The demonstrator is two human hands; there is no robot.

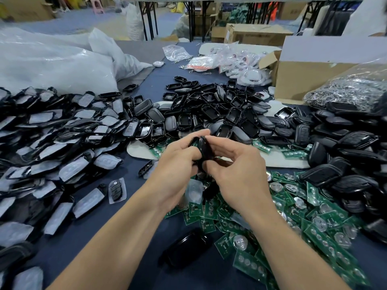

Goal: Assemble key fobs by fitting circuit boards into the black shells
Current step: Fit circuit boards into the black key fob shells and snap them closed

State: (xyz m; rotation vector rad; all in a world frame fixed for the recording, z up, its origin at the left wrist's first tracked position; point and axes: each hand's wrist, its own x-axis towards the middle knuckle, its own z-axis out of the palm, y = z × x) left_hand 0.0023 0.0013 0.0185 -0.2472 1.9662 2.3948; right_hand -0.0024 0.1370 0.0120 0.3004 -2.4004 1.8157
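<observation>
A black key fob shell [202, 150] is held edge-on above the table between both hands. My left hand [178, 164] grips it from the left with curled fingers. My right hand [236, 168] pinches its right side, thumb and fingers around it. Whether a board sits inside it is hidden. Green circuit boards [293, 216] with round metal battery clips lie in a loose heap under and to the right of my hands. Empty black shells [219, 114] are piled behind my hands.
Film-covered shell halves [52, 147] fill the left of the blue table. More black shells [345, 164] are heaped at the right. One glossy shell [186, 250] lies near the front. A cardboard box [310, 74], bags of small parts [354, 88] and a large plastic bag [52, 59] stand behind.
</observation>
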